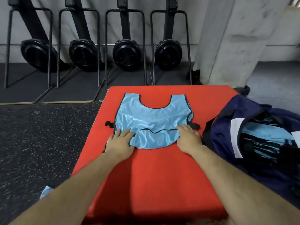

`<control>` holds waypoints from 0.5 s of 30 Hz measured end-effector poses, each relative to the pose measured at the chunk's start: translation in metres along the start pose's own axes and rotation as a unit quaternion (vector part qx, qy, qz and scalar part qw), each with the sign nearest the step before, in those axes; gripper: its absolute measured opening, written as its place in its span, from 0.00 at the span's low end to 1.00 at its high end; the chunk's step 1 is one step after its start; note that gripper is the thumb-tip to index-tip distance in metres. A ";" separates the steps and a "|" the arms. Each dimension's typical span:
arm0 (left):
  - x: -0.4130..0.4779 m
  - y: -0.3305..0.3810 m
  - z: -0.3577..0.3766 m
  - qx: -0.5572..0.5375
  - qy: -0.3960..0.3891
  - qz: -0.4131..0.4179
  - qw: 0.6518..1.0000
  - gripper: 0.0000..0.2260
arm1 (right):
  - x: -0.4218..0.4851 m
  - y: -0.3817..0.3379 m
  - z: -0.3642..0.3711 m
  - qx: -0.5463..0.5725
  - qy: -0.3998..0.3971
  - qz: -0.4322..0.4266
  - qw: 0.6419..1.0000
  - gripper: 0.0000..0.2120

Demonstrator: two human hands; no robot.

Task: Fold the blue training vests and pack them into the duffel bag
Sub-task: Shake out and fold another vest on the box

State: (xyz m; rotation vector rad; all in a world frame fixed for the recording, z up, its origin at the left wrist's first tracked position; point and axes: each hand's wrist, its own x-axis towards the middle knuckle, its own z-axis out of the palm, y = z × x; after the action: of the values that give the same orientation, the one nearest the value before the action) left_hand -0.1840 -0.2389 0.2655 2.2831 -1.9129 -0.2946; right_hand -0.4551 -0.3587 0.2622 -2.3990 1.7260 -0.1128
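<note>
Blue vest [152, 117]: shiny light-blue fabric, black trim, creased, near hem folded over. It lies flat on the far half of the red pad [146, 176], neck scoop toward the far edge, long axis parallel to that edge. Left hand [121, 142] and right hand [189, 138] press its near corners, fingers straight. The navy duffel bag [243, 127] overlaps the pad's right edge.

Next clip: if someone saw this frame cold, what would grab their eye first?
The bright red mat in the middle, with a shiny blue vest spread on it. The left hand and right hand press on its near corners, and an open navy duffel bag at the right shows more blue fabric inside. Four black exercise machines stand along the back wall.
</note>
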 end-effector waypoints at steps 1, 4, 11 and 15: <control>0.009 0.000 0.001 0.000 0.002 0.000 1.000 0.26 | 0.009 0.002 0.001 0.008 0.003 0.004 1.000 0.28; 0.039 0.001 0.001 -0.009 0.009 -0.001 1.000 0.25 | 0.032 0.007 0.003 0.045 0.038 0.012 0.998 0.28; 0.066 -0.006 0.004 -0.010 0.028 0.016 0.999 0.25 | 0.045 0.018 0.003 0.111 0.079 0.007 0.991 0.24; 0.051 -0.010 -0.003 -0.044 0.046 0.064 0.996 0.26 | 0.030 0.020 -0.013 0.132 0.079 -0.014 0.988 0.16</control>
State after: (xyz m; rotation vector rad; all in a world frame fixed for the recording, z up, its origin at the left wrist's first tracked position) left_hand -0.1651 -0.2872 0.2633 2.0699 -1.9496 -0.2490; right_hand -0.4668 -0.3945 0.2697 -2.2717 1.6213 -0.5154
